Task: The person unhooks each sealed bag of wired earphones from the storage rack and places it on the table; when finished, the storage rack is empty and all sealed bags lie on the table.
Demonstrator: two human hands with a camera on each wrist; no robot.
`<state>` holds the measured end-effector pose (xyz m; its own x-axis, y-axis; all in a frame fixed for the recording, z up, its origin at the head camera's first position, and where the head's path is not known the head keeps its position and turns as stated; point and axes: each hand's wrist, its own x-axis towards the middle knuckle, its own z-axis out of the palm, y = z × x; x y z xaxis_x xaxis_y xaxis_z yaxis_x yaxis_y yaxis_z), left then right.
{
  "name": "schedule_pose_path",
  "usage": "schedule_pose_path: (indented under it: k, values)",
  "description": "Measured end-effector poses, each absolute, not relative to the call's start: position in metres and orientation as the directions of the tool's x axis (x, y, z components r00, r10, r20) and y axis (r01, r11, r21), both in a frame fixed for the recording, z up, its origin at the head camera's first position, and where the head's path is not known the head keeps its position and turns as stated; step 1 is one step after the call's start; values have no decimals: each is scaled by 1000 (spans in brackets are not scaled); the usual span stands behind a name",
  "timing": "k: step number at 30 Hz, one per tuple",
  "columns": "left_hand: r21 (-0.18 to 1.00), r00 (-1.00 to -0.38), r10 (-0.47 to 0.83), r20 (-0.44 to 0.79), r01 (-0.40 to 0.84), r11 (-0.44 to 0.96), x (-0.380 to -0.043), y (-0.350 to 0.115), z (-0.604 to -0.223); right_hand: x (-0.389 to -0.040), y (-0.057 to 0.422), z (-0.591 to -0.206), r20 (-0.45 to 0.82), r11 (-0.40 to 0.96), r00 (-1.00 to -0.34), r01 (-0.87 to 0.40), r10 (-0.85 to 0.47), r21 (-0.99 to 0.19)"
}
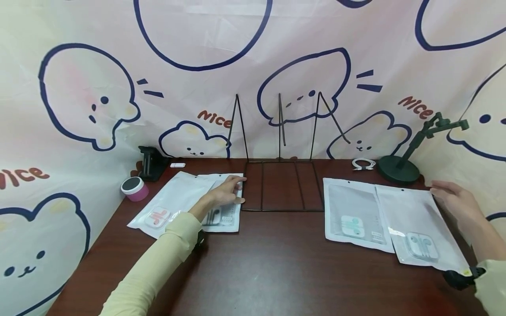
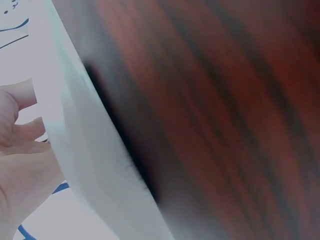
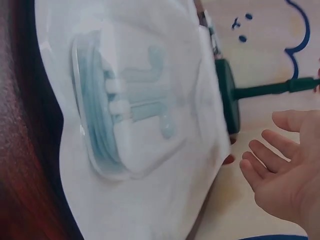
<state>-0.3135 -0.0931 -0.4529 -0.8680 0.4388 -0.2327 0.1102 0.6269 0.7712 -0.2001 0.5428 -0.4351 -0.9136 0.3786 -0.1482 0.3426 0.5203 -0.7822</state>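
My left hand point(image 1: 225, 193) rests over a white zip bag point(image 1: 229, 226) holding dark earphones, its fingers at the bag's right edge beside a black wire rack point(image 1: 282, 210). Another white bag point(image 1: 178, 199), with red earphones point(image 1: 158, 217), overlaps that one on the left. At the right, my right hand point(image 1: 458, 204) is held with fingers extended just past a bag point(image 1: 415, 210) of white earphones point(image 1: 422, 245). In the right wrist view the hand point(image 3: 285, 170) is empty, palm showing. A bag point(image 1: 345, 202) with pale green earphones point(image 1: 352, 226) lies to the left of it.
The rack's upright wires stand against a cartoon cloth backdrop point(image 1: 221, 87). Behind the right bags are a coiled white cable point(image 1: 364, 167) and a dark green stand point(image 1: 399, 170). A pink jar point(image 1: 136, 192), a black stand point(image 1: 150, 164) and a small white item point(image 1: 177, 165) sit back left.
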Motion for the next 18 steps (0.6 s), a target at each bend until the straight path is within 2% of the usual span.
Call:
schedule_pose_path:
  k: [10,14,18]
  values:
    - [738,-861,471,-192,190,647,-313,-100,-449,-195,502,-398,-19,651,-978,154,209,-743]
    - [710,-875,472,-110,264,653,-303,-103,-438,-183,477,-387,61,746,-985,80,160,-661]
    - [611,-864,502,25,411,676,-286,-111,-415,-169,457,-379,186,827,-979,-33,87,-561]
